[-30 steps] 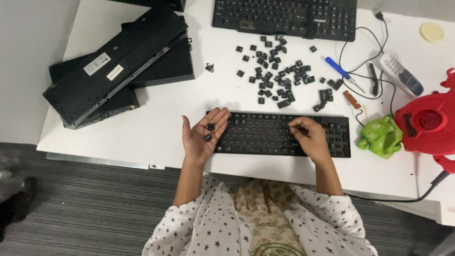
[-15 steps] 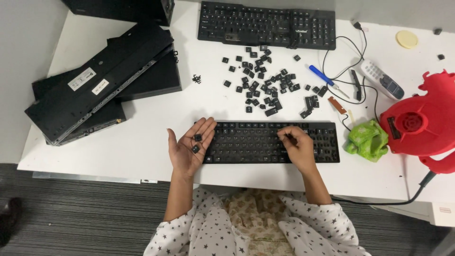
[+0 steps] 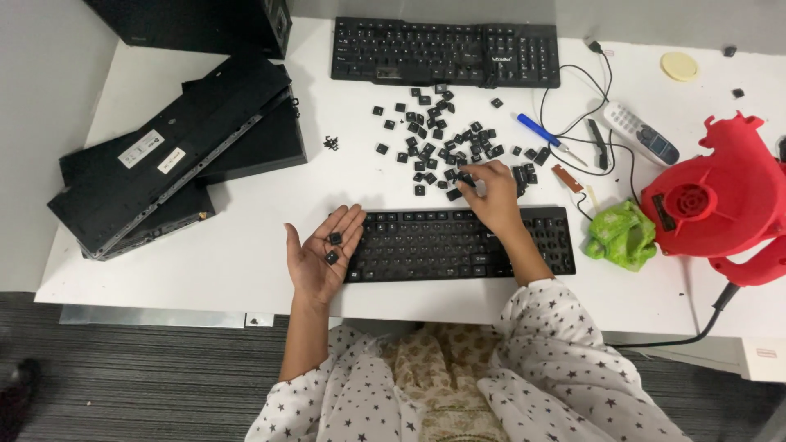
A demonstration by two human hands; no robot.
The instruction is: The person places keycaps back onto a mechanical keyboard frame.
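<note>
On the white desk (image 3: 246,254), a black keyboard (image 3: 458,244) lies just in front of the person, many key seats apparently bare. Beyond it, loose keycaps (image 3: 434,147) lie scattered, so most of the work seems left. The right hand (image 3: 491,192) pinches into that pile, while the left hand (image 3: 323,254), beside the keyboard, lies released, cradling two keycaps (image 3: 333,247).

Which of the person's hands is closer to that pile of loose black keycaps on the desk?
The right. The right hand reaches over the near keyboard and touches the pile of loose keycaps. The left hand lies palm up, apart, beside the keyboard's left end.
</note>
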